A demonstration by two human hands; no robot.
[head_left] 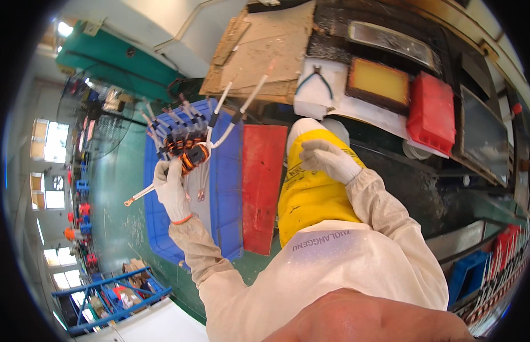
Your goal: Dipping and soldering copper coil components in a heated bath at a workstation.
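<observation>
My left hand [171, 185], in a white glove, is closed on a wound coil [195, 157] with orange copper-coloured windings, black tape and long white-sleeved leads. It holds the coil over a blue plastic crate [226, 199]. More coils [176, 128] of the same sort stand along the crate's far end, their leads pointing up. Over the yellow apron [310, 199] on my lap hovers my right hand [329, 161], also gloved. Its fingers are loosely bent, with nothing seen in them.
A red board [262, 188] lies between the crate and my legs. Ahead are cardboard sheets [265, 54], green-handled pliers [317, 82] on white paper, a dark-rimmed tray with a yellow surface [379, 84] and a red plastic bin [431, 114]. A fan [96, 111] stands at left.
</observation>
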